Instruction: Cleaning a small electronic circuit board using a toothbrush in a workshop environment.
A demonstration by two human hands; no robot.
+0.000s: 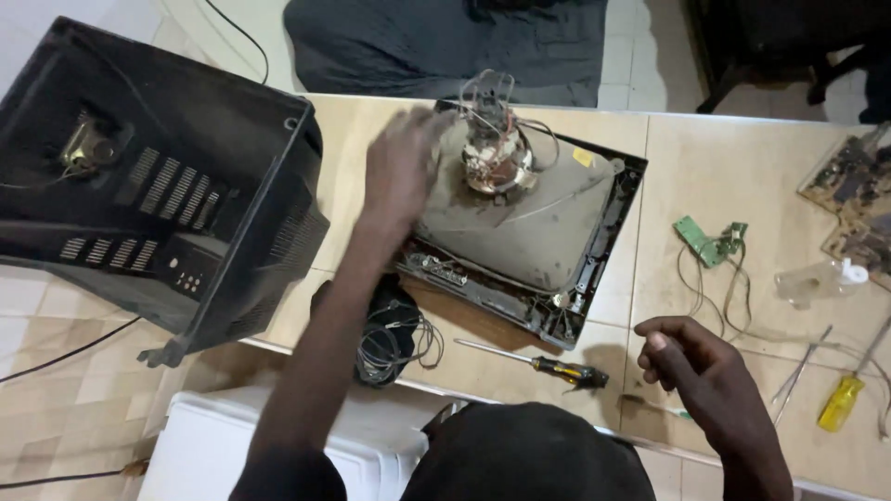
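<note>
A dusty grey picture tube (pixel 529 223) lies face down in a black front frame (pixel 613 232) on the tan table. A copper-wound yoke with wires (pixel 494 148) stands on its neck. My left hand (pixel 401 167) reaches over the tube's left shoulder, blurred, touching or just above the glass beside the yoke; its grip is unclear. My right hand (pixel 691 362) rests near the table's front edge, fingers curled, holding nothing. A screwdriver with a black and yellow handle (pixel 557 368) lies just left of it.
The black rear housing (pixel 158 186) of the set stands at the left, hollow side up. A coil of wire (pixel 394 339) lies by the frame. To the right are a green circuit board (pixel 710 239), a yellow-handled screwdriver (pixel 843 399), a clear bottle (pixel 821 278) and brown boards (pixel 854 195).
</note>
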